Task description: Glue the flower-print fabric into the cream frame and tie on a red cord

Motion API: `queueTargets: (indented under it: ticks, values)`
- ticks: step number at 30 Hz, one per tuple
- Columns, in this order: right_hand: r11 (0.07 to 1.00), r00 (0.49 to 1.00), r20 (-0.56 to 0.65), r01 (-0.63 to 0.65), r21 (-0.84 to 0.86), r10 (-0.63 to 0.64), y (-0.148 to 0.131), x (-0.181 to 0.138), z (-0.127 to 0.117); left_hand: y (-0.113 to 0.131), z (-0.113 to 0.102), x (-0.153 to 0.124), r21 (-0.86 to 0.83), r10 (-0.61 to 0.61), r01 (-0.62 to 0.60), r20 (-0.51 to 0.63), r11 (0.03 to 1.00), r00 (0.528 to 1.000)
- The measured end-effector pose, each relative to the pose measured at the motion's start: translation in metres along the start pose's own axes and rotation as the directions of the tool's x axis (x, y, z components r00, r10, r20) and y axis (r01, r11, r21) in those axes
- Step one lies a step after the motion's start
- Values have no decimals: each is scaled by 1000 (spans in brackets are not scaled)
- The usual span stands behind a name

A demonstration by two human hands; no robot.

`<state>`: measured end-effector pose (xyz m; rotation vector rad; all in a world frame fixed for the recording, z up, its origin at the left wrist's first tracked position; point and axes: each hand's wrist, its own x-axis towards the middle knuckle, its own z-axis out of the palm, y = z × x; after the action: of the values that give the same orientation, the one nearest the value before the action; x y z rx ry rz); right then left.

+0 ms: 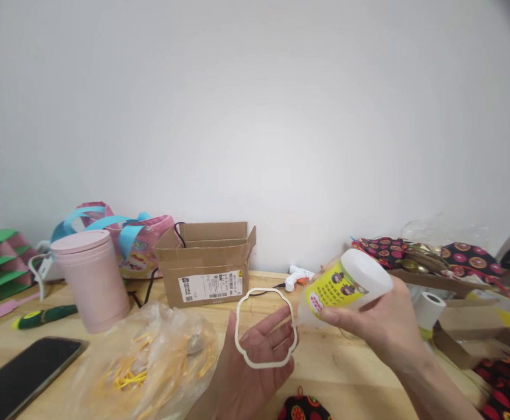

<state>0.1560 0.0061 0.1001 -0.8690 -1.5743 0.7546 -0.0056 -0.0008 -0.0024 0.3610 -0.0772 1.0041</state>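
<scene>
My left hand point(261, 373) is palm up with its fingers loosely curved. A thin cream ring with a scalloped outline point(268, 366) rests across it, between the thumb and the fingers. My right hand point(388, 324) is wrapped around a translucent white plastic bottle with a yellow label point(340, 286). The bottle tilts, its round white end facing up to the right and its lower end beside the ring. Below both hands, a dark patterned fabric piece with a small loop point(305, 408) lies at the bottom edge.
At left are a clear bag of yellow strands point(150, 367), a phone point(27, 373), a green screwdriver point(47, 315) and a pink canister point(91, 283). Behind stand a cardboard box point(167, 277) and a white glue gun point(296, 276). A white roll point(429, 312) is right.
</scene>
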Motion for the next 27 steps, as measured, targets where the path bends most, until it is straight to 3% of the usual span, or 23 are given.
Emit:
queueTargets:
  ticks: [2,6,11,16,20,24,27]
  values:
    - [1000,1000,4,7,-9,-7,0,0,-2,0,0,0,2,5,-5,-6,1000,1000]
    - [999,991,137,9,-41,-3,0,1,-4,0,0,0,26,6,-6,-25,1000,1000]
    - [999,999,11,37,-33,-36,1,0,-2,0,-1,2,0,6,-6,-31,1000,1000]
    - [997,985,172,27,-77,-13,0,1,-5,0,1,2,29,15,-13,-50,999,999]
    - [999,993,113,31,-42,-26,1,0,-4,1,1,1,32,27,-24,-76,999,997]
    - [998,986,163,51,-36,-45,1,-3,0,2,-1,0,47,20,-17,-65,999,998]
    - [998,993,112,54,-30,-50,0,-4,2,1,-2,0,31,30,-28,-50,999,998]
